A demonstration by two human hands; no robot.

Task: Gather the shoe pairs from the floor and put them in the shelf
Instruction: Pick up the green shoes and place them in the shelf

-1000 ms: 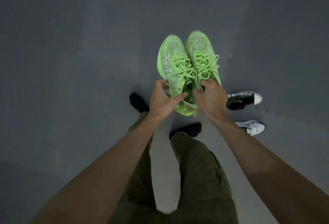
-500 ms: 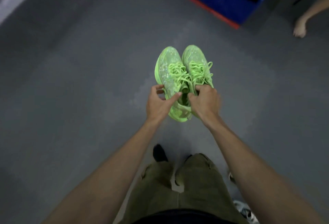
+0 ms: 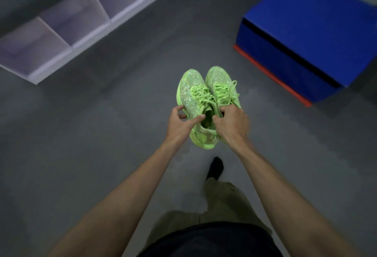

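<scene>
Standing far left, an open shelf (image 3: 67,24) is seen; mid-scene above the floor, green shoes (image 3: 206,101) are gripped, left hand (image 3: 179,123) pinching loosely, right hand (image 3: 231,123) clenched on them; a blue box (image 3: 310,30) far right.

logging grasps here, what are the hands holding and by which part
A pair of green sneakers, side by side. The left hand and right hand grip them at the collar openings near the heels.

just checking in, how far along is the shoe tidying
Done: the green sneakers are off the floor. In hand: left hand and right hand hold them side by side. Left: placing them in the shelf, whose visible compartments hold no shoes.
</scene>
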